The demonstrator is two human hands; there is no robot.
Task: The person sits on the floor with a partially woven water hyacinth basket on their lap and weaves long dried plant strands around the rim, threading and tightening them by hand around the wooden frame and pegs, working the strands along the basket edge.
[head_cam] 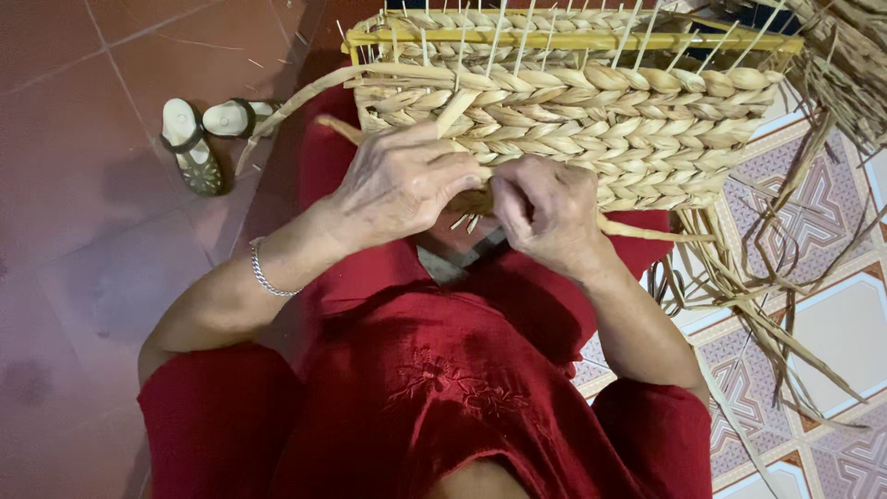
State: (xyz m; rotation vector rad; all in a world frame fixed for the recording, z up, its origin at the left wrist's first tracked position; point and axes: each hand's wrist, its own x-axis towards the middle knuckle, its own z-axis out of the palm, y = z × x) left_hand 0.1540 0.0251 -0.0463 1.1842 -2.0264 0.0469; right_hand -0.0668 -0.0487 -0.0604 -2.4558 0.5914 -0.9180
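Observation:
A half-woven basket point(591, 120) of braided pale straw sits on a yellow frame point(554, 41) with thin upright ribs, resting over my lap. My left hand point(402, 185) grips a straw strand point(305, 97) at the basket's lower edge, fingers curled over it. My right hand point(545, 212) pinches the weave beside it, fingers closed on the same lower edge. A loose strand end point(647, 231) sticks out to the right under the basket. A silver bracelet point(266, 273) is on my left wrist.
A pair of sandals point(199, 134) lies on the red tiled floor at the left. Loose dry straw strands point(767, 296) spread over a patterned mat point(832, 333) at the right. My red clothing fills the lower middle.

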